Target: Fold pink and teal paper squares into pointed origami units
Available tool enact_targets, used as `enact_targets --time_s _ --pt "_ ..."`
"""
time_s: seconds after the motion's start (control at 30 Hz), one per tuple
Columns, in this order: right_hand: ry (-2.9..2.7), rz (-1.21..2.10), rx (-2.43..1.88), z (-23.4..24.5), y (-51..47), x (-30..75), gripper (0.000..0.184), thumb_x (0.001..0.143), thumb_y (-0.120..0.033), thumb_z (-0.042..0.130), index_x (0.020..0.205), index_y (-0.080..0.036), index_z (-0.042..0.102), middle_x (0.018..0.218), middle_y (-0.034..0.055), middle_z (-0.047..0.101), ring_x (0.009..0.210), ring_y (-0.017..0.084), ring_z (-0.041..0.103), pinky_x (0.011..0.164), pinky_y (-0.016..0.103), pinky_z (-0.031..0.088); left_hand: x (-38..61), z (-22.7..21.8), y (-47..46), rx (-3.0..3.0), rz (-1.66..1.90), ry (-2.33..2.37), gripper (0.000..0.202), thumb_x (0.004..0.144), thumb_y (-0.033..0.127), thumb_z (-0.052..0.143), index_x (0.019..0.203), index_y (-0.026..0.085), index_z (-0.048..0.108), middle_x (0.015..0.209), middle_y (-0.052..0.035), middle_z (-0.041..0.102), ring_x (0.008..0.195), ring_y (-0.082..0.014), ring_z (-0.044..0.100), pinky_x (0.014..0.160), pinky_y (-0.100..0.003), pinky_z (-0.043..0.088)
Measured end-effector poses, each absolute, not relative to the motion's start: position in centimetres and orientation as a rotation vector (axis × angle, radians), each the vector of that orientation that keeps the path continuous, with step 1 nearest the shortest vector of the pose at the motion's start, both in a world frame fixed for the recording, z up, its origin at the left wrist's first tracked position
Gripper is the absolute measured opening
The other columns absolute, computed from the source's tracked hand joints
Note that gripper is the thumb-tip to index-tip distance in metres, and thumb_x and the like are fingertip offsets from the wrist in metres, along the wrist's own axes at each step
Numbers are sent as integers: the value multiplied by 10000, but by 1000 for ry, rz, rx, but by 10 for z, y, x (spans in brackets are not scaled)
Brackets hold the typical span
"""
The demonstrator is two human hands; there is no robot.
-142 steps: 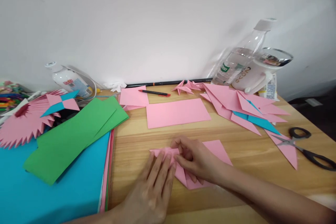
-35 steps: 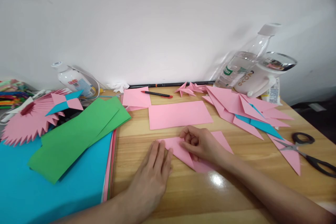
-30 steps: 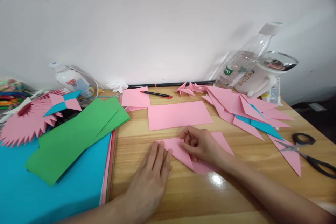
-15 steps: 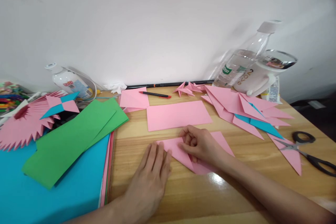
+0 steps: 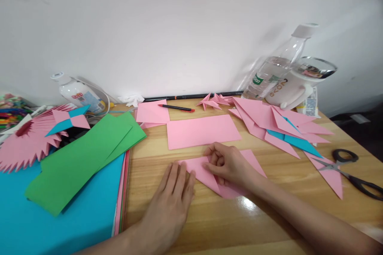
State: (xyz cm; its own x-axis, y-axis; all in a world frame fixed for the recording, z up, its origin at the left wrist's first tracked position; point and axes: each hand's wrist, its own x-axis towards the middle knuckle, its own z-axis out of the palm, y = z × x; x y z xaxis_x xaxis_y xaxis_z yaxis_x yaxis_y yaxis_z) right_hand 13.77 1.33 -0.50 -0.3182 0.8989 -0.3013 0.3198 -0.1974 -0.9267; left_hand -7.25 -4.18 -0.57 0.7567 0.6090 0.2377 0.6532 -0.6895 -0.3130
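Right hand (image 5: 229,163): fingers curled, thumb and index at the edge of the flap on the folded paper (image 5: 200,169); can't tell whether they're pinching it. Left hand (image 5: 172,199): fingers extended, slightly apart, palm down, fingertips at the paper's left point. Folded paper is pink, flat on the wood table (image 5: 215,227) in front of the person, its right part running out past the right wrist.

Just behind it: flat pink sheet (image 5: 203,131). Pen (image 5: 179,108) lies across another pink piece (image 5: 151,113), back left. Small pink stars (image 5: 208,102) near the wall.

Right side: pile of folded pink and blue pieces (image 5: 254,115), scissors (image 5: 336,164) with blades over a pink point, water bottle (image 5: 265,77) beside a mug (image 5: 287,87).

Left side: green strips (image 5: 83,163) on a blue sheet (image 5: 86,211), pleated pink paper (image 5: 32,143) next to them, white bottle (image 5: 80,93) behind.
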Motion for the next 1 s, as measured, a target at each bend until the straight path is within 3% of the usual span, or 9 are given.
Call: enact_targets --time_s 0.37,0.5,0.73,0.83,1.0 --pt "-1643 1500 -1422 -2 15 137 80 784 -229 593 818 -185 536 531 -58 548 370 98 540 342 177 394 -73 -7 -39 -2547 -166 -994 391 873 150 395 1241 87 515 1237 -191 586 1122 -334 567 941 -453 380" --pt "-1742 1484 -1390 -2 14 137 66 815 -210 537 762 -181 565 513 -58 533 364 81 518 355 165 363 -72 -3 -38 -2546 -123 -960 352 925 195 385 1224 102 546 1214 -173 604 1107 -319 574 917 -446 389" --pt "-2082 1056 -1344 4 17 139 99 800 -131 541 742 -166 612 528 -48 508 449 75 461 451 179 335 -72 4 -33 -2612 -9 -928 371 957 314 411 1217 97 565 1195 -176 608 1088 -336 568 874 -452 419" --pt "-2189 843 -1258 3 17 140 96 796 -108 562 746 -159 627 623 -13 546 562 99 499 531 193 376 -73 8 -29 -2692 40 -925 389 940 348 461 1229 104 554 1192 -172 604 1095 -336 553 864 -454 434" --pt "-2368 536 -1100 -6 15 143 197 851 -103 506 915 -176 678 965 74 615 673 116 576 624 223 428 -75 15 -25 -2811 57 -1033 421 887 381 562 1235 144 544 1183 -138 606 1077 -289 556 891 -412 453"
